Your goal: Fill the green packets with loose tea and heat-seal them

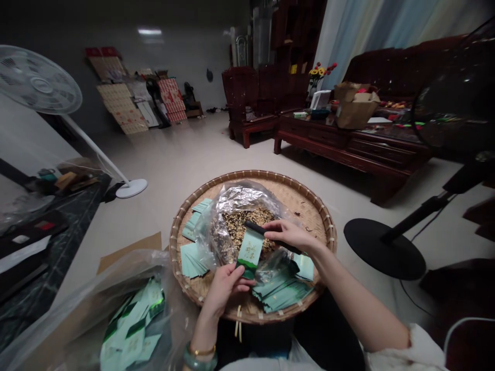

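The fingers of the left hand (224,289) pinch a mint-green paper packet (249,253) above a foil-lined bag (242,198) of dried leaves (243,226); the right hand's fingers (288,233) close on a black strip (263,232). A slipped grip could spill leaves across the bamboo tray (251,175).

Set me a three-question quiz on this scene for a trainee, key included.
1. Which hand holds the pale green packet: (a) right, (b) left, (c) neither?
2. True or false: the foil-lined plastic bag sits on the round woven bamboo tray.
3. What lies heaped in the mouth of that bag?

Key: 1. b, the left hand. 2. True. 3. Dried loose plant material.
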`<state>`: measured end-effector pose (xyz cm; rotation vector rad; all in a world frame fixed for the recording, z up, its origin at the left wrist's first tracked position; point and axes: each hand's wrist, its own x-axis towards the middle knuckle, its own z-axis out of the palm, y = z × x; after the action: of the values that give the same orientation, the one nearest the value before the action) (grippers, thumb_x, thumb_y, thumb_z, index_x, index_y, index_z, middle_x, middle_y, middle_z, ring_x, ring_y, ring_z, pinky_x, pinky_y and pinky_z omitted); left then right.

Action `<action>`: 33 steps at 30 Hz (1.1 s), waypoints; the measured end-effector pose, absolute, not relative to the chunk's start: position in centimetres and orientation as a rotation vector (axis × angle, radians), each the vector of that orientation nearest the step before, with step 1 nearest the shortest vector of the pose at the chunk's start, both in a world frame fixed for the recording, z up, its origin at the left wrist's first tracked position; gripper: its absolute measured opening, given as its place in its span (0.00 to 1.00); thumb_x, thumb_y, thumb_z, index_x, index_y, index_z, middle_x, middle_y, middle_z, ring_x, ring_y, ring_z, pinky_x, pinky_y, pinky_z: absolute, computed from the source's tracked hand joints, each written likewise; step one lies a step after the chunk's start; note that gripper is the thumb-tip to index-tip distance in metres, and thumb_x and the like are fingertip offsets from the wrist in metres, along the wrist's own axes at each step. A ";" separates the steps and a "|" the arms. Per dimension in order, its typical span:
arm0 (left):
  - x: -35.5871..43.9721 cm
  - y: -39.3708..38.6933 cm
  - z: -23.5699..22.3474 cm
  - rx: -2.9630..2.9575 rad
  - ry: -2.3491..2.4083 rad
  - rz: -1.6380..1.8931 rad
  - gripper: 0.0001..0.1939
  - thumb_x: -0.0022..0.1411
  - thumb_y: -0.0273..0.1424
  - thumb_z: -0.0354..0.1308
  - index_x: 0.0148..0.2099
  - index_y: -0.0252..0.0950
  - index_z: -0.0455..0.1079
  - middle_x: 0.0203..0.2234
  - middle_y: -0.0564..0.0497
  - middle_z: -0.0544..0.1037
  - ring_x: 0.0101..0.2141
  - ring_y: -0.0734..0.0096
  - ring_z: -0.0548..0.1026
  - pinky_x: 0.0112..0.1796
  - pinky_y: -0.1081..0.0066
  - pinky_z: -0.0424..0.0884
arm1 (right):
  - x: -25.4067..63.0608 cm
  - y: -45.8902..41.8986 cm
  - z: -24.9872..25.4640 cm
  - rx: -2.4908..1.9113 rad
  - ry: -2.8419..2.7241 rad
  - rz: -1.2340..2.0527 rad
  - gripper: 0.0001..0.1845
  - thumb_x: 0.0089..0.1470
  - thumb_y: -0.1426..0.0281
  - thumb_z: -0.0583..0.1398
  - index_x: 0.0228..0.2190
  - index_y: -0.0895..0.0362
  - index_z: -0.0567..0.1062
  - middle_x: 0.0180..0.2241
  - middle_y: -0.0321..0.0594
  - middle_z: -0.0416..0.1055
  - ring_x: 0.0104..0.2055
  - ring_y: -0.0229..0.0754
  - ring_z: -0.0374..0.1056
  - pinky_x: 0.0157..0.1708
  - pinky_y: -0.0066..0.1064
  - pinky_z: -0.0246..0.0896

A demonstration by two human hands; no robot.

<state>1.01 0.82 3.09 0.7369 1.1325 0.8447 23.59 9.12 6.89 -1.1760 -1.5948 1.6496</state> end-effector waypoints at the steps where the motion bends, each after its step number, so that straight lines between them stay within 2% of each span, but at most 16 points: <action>1: 0.9 0.9 3.1 0.733 1.137 0.851 0.15 0.48 0.36 0.67 0.34 0.29 0.72 0.26 0.45 0.79 0.27 0.68 0.79 0.22 0.80 0.72 | 23.8 9.1 7.0 -1.174 -1.585 1.643 0.23 0.46 0.60 0.64 0.43 0.59 0.75 0.32 0.38 0.71 0.27 0.33 0.61 0.25 0.25 0.58; 6: 1.0 1.0 3.3 0.739 1.131 0.851 0.16 0.47 0.37 0.67 0.34 0.29 0.73 0.26 0.46 0.79 0.27 0.68 0.79 0.23 0.80 0.72 | 23.9 9.0 7.0 -1.155 -1.708 1.604 0.23 0.43 0.63 0.65 0.42 0.59 0.75 0.37 0.41 0.73 0.33 0.37 0.65 0.29 0.27 0.60; 11: 1.2 1.0 3.6 0.754 1.118 0.842 0.17 0.47 0.37 0.67 0.36 0.29 0.73 0.26 0.46 0.79 0.27 0.68 0.79 0.23 0.79 0.72 | 23.1 8.6 6.7 -1.268 -1.730 1.476 0.19 0.45 0.64 0.64 0.40 0.60 0.76 0.32 0.40 0.72 0.29 0.36 0.64 0.26 0.26 0.59; 18: 1.0 1.1 3.3 0.771 1.145 0.845 0.16 0.47 0.37 0.67 0.34 0.30 0.73 0.27 0.45 0.79 0.28 0.67 0.79 0.24 0.79 0.72 | 22.8 8.5 7.0 -1.236 -1.702 1.516 0.21 0.42 0.62 0.65 0.39 0.60 0.76 0.30 0.38 0.71 0.26 0.34 0.61 0.21 0.24 0.56; 21: 1.1 1.1 3.3 0.778 1.139 0.838 0.16 0.47 0.37 0.67 0.35 0.29 0.74 0.27 0.45 0.79 0.28 0.67 0.79 0.24 0.79 0.72 | 22.8 8.7 6.5 -1.233 -1.665 1.523 0.20 0.43 0.62 0.65 0.37 0.60 0.76 0.29 0.38 0.71 0.25 0.33 0.60 0.20 0.23 0.56; 29: 0.9 1.3 3.1 0.771 1.146 0.835 0.16 0.46 0.37 0.67 0.34 0.30 0.73 0.25 0.47 0.79 0.27 0.68 0.79 0.24 0.79 0.72 | 23.2 8.9 6.6 -1.195 -1.617 1.582 0.23 0.41 0.61 0.66 0.40 0.60 0.76 0.31 0.38 0.72 0.28 0.35 0.63 0.24 0.25 0.58; 33: 0.9 1.3 3.3 0.799 1.136 0.828 0.16 0.47 0.38 0.67 0.33 0.30 0.73 0.25 0.47 0.79 0.27 0.68 0.79 0.24 0.79 0.72 | 22.8 8.8 6.7 -1.224 -1.672 1.513 0.22 0.41 0.62 0.66 0.38 0.61 0.76 0.29 0.38 0.72 0.27 0.35 0.63 0.24 0.26 0.57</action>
<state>0.92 1.28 3.27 0.7990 1.1362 0.8282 22.83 8.77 6.70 -1.2238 -1.6725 1.5132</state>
